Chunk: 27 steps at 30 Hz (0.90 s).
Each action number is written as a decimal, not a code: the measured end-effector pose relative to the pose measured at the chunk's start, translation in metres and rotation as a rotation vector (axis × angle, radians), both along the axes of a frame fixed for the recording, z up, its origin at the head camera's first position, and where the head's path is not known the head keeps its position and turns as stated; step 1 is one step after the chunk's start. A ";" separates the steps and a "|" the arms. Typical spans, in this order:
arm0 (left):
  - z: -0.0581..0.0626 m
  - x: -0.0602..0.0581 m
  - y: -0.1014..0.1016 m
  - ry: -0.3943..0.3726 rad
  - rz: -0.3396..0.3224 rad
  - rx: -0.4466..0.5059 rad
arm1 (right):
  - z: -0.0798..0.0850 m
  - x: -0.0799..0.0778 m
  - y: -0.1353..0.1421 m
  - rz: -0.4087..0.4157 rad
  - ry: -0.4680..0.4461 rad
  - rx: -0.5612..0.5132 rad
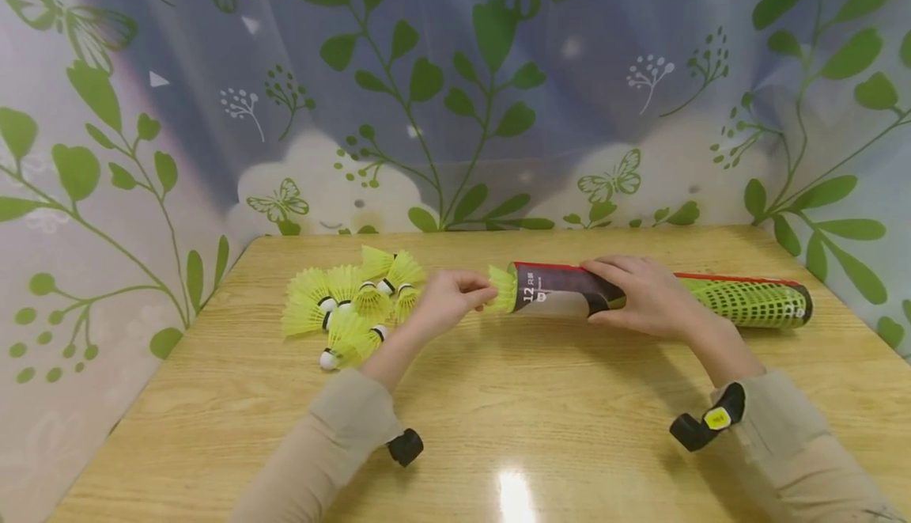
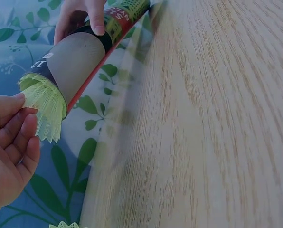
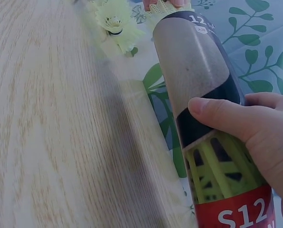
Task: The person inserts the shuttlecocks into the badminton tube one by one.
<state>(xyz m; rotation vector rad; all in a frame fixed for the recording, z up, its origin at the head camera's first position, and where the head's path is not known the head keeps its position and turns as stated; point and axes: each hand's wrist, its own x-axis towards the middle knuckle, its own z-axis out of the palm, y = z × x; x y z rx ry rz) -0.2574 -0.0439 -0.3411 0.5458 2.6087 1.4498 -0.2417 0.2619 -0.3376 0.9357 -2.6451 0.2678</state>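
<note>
My right hand (image 1: 644, 293) grips a long shuttlecock tube (image 1: 558, 282) around its middle; the tube lies on its side along the table. In the right wrist view the thumb presses on the tube's dark band (image 3: 212, 102). At the tube's left mouth my left hand (image 1: 451, 297) pinches the skirt edge of a yellow shuttlecock (image 2: 46, 111) between thumb and fingers. The skirt sticks out of the tube, and its cork end is hidden inside. To the left of that hand, a loose pile of yellow shuttlecocks (image 1: 309, 293) with white heads lies on the table.
The wooden table (image 1: 541, 412) carries the pile and the tube. Behind it hangs a blue and white curtain (image 1: 441, 96) printed with green leaves and butterflies. Small black cameras (image 1: 406, 448) are strapped at both sleeves.
</note>
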 end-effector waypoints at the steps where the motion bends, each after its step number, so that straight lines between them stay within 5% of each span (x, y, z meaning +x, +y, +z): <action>1: 0.000 0.000 0.001 0.002 -0.001 0.005 | 0.000 0.000 0.000 0.008 0.010 -0.001; 9: -0.003 -0.002 0.009 0.010 -0.011 0.031 | -0.004 -0.002 0.003 0.076 0.094 -0.004; 27: -0.008 -0.003 0.024 0.057 -0.004 0.041 | -0.005 -0.004 0.004 0.085 0.111 -0.023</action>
